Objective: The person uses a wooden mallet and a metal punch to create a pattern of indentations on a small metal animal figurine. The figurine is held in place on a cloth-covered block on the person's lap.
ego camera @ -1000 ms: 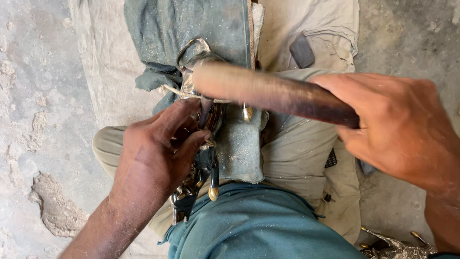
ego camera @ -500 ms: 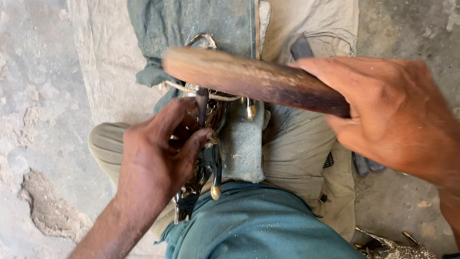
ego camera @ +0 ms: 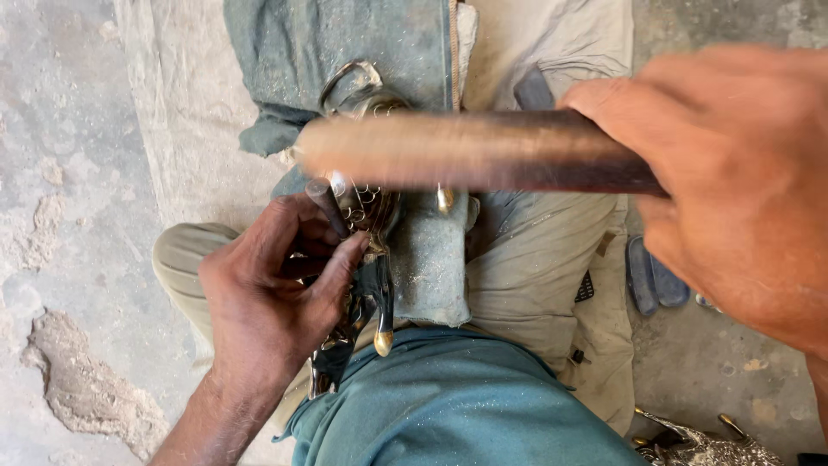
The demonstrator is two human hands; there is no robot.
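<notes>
My right hand (ego camera: 733, 181) grips a thick wooden stick (ego camera: 466, 151), dark at the hand end and pale at the tip, held level across the middle of the view and blurred. My left hand (ego camera: 276, 302) pinches a short dark metal punch (ego camera: 326, 205) upright against an ornate silver-coloured metal piece (ego camera: 366, 203) that rests on a dusty cloth pad (ego camera: 431, 267) on my lap. The stick's pale tip hovers just above the punch. Part of the metal piece is hidden under my left hand and the stick.
A grey-green cloth (ego camera: 345, 60) and beige cloth (ego camera: 552, 43) lie on the rough concrete floor (ego camera: 69, 216) ahead. Dark sandals (ego camera: 651, 276) sit at the right. More ornate metal pieces (ego camera: 707, 444) lie at the bottom right corner.
My right hand has risen toward the camera and moved right, lifting the stick; it now looks larger and blurred. My left hand keeps the punch on the metal piece.
</notes>
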